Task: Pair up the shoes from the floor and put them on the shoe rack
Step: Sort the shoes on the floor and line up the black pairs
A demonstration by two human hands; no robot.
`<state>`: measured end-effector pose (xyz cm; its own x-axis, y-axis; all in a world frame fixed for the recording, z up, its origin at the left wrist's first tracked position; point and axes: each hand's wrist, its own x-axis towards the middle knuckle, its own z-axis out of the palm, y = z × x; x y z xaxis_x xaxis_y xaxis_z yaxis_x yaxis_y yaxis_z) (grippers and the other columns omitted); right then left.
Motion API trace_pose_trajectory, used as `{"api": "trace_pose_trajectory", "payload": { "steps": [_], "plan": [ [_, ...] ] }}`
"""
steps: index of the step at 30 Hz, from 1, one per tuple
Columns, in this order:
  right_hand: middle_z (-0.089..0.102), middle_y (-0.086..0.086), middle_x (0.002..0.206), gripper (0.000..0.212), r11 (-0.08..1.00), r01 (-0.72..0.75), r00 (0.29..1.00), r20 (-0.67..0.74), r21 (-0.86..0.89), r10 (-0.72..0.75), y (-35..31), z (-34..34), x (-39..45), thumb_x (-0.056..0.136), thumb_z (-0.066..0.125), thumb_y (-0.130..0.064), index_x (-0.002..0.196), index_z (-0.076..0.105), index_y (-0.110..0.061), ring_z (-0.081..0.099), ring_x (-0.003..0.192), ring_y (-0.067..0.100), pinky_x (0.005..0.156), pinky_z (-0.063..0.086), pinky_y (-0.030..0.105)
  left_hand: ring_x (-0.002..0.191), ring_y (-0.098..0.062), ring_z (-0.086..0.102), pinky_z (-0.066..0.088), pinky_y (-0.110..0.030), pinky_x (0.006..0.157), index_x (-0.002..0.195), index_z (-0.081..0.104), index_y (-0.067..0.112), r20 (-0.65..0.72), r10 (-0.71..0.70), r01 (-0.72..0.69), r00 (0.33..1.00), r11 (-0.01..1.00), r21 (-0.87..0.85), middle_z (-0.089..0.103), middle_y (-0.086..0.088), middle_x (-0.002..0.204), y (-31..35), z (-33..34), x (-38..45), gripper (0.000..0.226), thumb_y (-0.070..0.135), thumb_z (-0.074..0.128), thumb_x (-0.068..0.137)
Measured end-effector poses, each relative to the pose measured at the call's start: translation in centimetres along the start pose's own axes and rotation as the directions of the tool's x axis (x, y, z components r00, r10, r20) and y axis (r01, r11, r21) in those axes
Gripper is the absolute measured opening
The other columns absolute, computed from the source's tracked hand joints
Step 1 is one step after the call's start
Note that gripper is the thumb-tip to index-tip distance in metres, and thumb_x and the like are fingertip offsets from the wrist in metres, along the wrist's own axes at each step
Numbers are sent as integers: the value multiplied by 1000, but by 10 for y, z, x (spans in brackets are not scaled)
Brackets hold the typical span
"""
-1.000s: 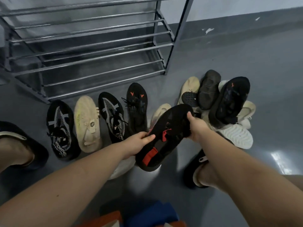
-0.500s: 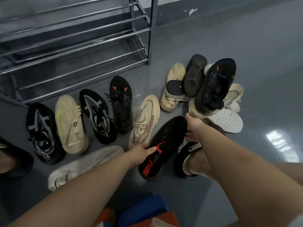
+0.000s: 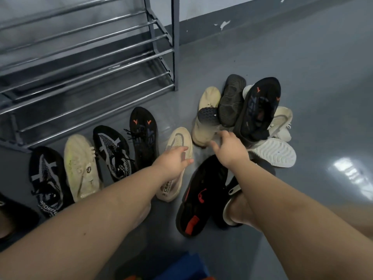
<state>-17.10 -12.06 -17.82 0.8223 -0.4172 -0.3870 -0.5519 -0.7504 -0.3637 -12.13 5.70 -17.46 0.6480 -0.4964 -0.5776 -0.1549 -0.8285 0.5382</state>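
Observation:
A black shoe with red marks lies on the floor below my hands, touched by neither. My left hand hovers open over a beige mesh shoe. My right hand reaches, fingers spread, toward a pile of shoes: a beige one, a dark sole, a black shoe with orange marks and a white sole. A row stands on the floor to the left: two black-and-white shoes, a cream shoe and a black shoe with orange arrows.
The metal shoe rack stands at the upper left, its bars bare. My right foot in a black sandal sits beside the black-and-red shoe. A blue and orange object lies at the bottom edge. Grey floor stretches to the right.
Both hands let go of the black-and-red shoe, which now lies on the floor. The left hand moved over the beige mesh shoe; the right hand moved up toward the pile.

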Motion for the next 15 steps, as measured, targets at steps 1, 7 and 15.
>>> {"api": "trace_pose_trajectory", "payload": {
  "steps": [1, 7, 15],
  "plan": [
    [47, 14, 134, 47, 999, 32, 998, -61, -10, -33, 3, -4, -1, 96, 47, -35, 136, 43, -10, 45, 124, 33, 98, 40, 41, 141, -23, 26, 22, -32, 114, 146, 30, 20, 5, 29, -29, 1000, 997, 72, 28, -7, 154, 4, -4, 3, 59, 42, 48, 94],
    [51, 19, 127, 50, 999, 17, 899, -436, -35, -30, 39, -28, 5, 85, 60, -22, 132, 50, -6, 49, 115, 38, 95, 38, 44, 145, -26, 13, 14, -35, 116, 149, 23, 17, 65, 176, -186, 982, 878, 441, 11, -10, 158, 40, -14, 24, 61, 43, 41, 97],
    [43, 15, 137, 61, 981, -167, 892, -410, 99, 193, 82, -34, 14, 91, 55, -39, 142, 36, -9, 41, 126, 32, 105, 31, 39, 144, -29, 16, 14, -40, 116, 149, 19, 18, 135, 338, -336, 932, 656, 676, 12, -12, 158, 102, -12, 71, 64, 46, 40, 96]
  ]
}}
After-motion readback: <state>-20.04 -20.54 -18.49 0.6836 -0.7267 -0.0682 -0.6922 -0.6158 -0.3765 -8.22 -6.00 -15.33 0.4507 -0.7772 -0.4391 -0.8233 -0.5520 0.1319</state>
